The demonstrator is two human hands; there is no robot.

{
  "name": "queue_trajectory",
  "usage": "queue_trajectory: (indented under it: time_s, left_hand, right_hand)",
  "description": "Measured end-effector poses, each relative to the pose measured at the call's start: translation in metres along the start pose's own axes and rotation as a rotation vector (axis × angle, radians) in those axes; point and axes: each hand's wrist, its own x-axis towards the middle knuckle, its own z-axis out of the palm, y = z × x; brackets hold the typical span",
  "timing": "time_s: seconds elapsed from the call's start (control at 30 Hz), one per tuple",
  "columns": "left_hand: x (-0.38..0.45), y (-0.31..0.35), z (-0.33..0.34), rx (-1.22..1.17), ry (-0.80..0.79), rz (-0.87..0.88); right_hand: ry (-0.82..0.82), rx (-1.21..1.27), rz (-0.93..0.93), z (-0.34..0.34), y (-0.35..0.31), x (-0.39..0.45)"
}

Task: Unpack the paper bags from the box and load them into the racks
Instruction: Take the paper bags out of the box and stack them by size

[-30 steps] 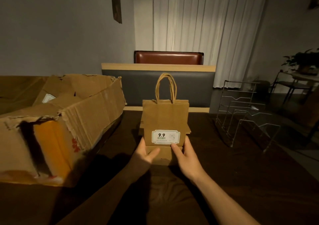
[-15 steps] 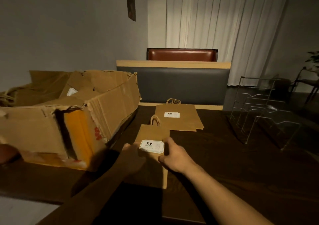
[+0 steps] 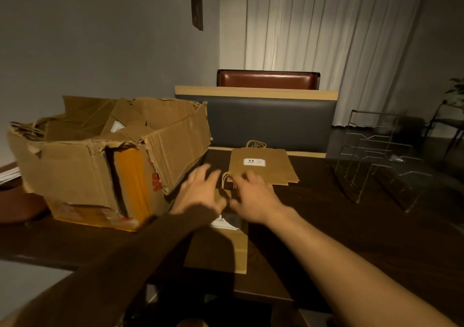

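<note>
A dark wooden table (image 3: 326, 238) fills the lower half of the frame, and on its left part sits the biggest thing here, a torn cardboard box (image 3: 105, 166) with ragged flaps, a yellow panel on its near corner and more folded paper bags lying loose inside it. Behind the table, at centre, runs a dark padded bench back (image 3: 268, 123) with a pale wooden top, and a brown leather chair back (image 3: 267, 79) shows above it; pale curtains (image 3: 326, 38) hang at upper right. At the right edge of the table stand the clear racks (image 3: 381, 161), tiered and tilted, with nothing visible in their slots. A flat paper bag (image 3: 221, 246) lies at lower centre of the table with its white label partly shadowed and its twisted handles pointing away toward the centre. A second paper bag (image 3: 266, 173) lies flat just beyond it, near the table's far edge, its white label facing up, well apart from the racks. Both hands hover over the handle end of the nearer bag, blurred by motion. The left hand (image 3: 198, 193) has its fingers spread and extended, gripping nothing. The right hand (image 3: 253, 198) likewise shows loosely spread fingers with nothing grasped; whether either palm touches the bag I cannot tell.
</note>
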Motion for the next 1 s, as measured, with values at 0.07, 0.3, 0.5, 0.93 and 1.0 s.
queue_trajectory:
  time_s: [0.07, 0.3, 0.5, 0.93, 1.0]
  left_hand:
    - [0.006, 0.003, -0.039, -0.043, 0.186, 0.168]
    - [0.061, -0.085, -0.181, 0.143, 0.331, 0.036]
    - [0.122, -0.232, -0.187, 0.428, -0.330, -0.455]
    - [0.158, -0.257, -0.148, 0.330, -0.221, -0.332]
    - [0.159, -0.255, -0.148, -0.010, -0.232, -0.313]
  right_hand:
    - [0.152, 0.037, -0.120, -0.030, -0.017, 0.015]
    - [0.198, 0.140, -0.364, -0.117, -0.107, 0.111]
    - [-0.104, -0.081, -0.394, -0.093, -0.164, 0.216]
    - [-0.750, -0.408, -0.471, -0.032, -0.186, 0.275]
    - [-0.722, -0.364, -0.478, -0.034, -0.181, 0.276]
